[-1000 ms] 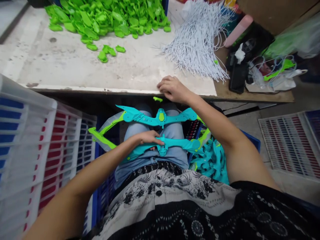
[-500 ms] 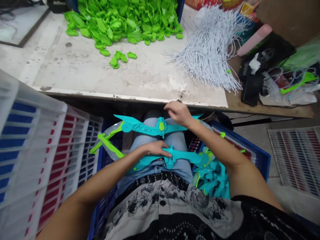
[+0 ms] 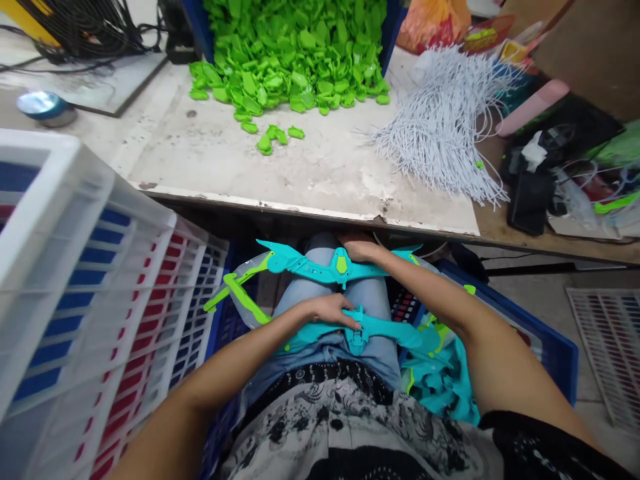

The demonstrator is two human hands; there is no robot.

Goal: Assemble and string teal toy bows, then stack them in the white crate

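Two turquoise toy bows lie across my lap. My left hand (image 3: 333, 311) grips the nearer toy bow (image 3: 395, 328) beside its middle block, thumb on top and fingers partly out of sight beneath. The farther toy bow (image 3: 320, 268) has a bright green inset at its centre and green tips. My right hand (image 3: 359, 247) is just beyond that bow, close under the table edge. Its fingers are in shadow, so I cannot tell whether they hold anything.
On the table (image 3: 225, 173) stands a blue bin spilling small green parts (image 3: 300, 60). White cords (image 3: 445, 127) lie to their right, near a phone (image 3: 530, 200). A white crate (image 3: 125, 300) rises at left. More turquoise parts (image 3: 440, 380) fill a blue crate (image 3: 560, 360) at right.
My right hand has dropped from above the table edge to just under it, behind the farther toy bow. My left hand keeps its hold. The view has shifted left and up.
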